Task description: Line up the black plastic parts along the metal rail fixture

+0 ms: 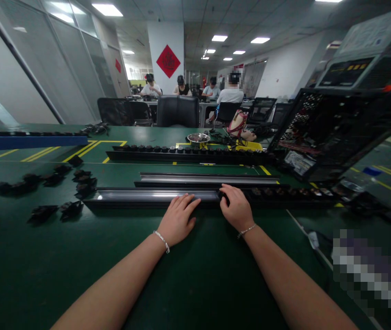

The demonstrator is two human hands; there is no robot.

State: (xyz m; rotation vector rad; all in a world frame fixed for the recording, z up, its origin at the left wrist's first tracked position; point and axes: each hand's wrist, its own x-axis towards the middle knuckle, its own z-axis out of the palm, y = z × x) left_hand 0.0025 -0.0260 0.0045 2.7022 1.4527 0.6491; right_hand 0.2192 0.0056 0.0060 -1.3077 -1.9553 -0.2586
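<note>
A long black metal channel (pixel 140 196) lies across the bench before me, with a shiny inner face. Its right portion holds a row of small black parts (pixel 278 195). My left hand (pixel 178 217) rests at the channel's front edge, fingers apart and nothing in them. At the end of the row, my right hand (pixel 236 208) is curled over the channel, thumb and fingers around a small black part (pixel 220 195) that they partly hide. A second, unfilled channel (pixel 209 178) lies just behind. Loose black parts (pixel 69 210) are scattered on the left.
Farther back stand a filled black channel (pixel 181 156), a metal bowl (pixel 198 137) and a yellow tray (pixel 248 145). A blue rail (pixel 30 142) sits at far left. An open computer case (pixel 336 133) rises on the right, near a cable (pixel 314 239). Several people work beyond.
</note>
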